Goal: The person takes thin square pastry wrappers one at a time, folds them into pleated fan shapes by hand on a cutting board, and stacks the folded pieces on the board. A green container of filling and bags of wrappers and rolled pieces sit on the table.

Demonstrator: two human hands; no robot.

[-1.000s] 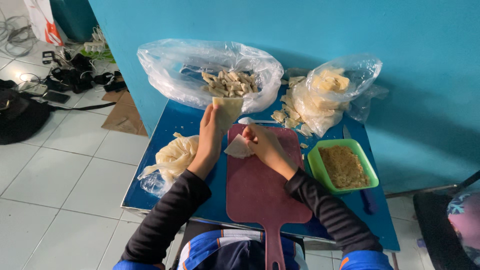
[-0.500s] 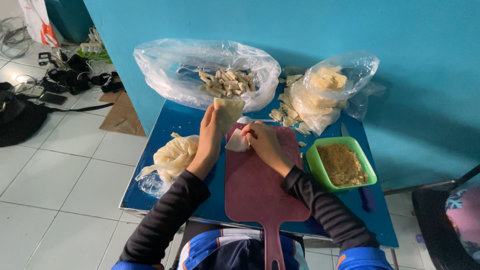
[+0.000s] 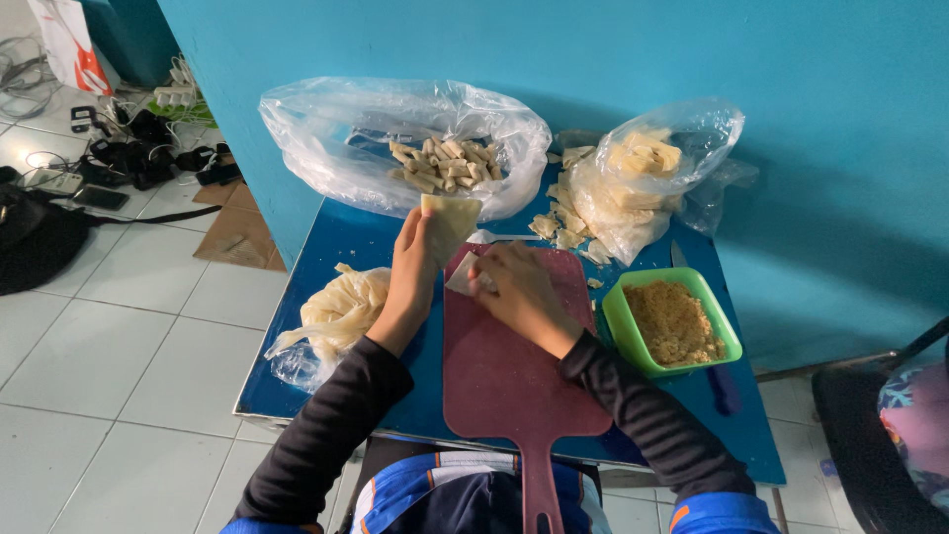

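Wrapper [image 3: 450,220] in left hand [image 3: 410,272] above cutting board [image 3: 504,381]

Green tub of crumbs [image 3: 674,321], black bag [image 3: 35,247], tangled cables [image 3: 148,153], tiled floor [image 3: 109,366]

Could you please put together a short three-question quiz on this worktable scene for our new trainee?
1. True or false: the left hand holds a pale wrapper sheet lifted above the table.
2. The green tub holds: A) water, B) a brown crumbly filling, C) whole eggs.
3. What lies under the right hand?

Key
1. True; the sheet stands up from the fingers, near the clear bag of finished rolls.
2. B.
3. The dark red cutting board, where the right hand presses on a small pale piece.
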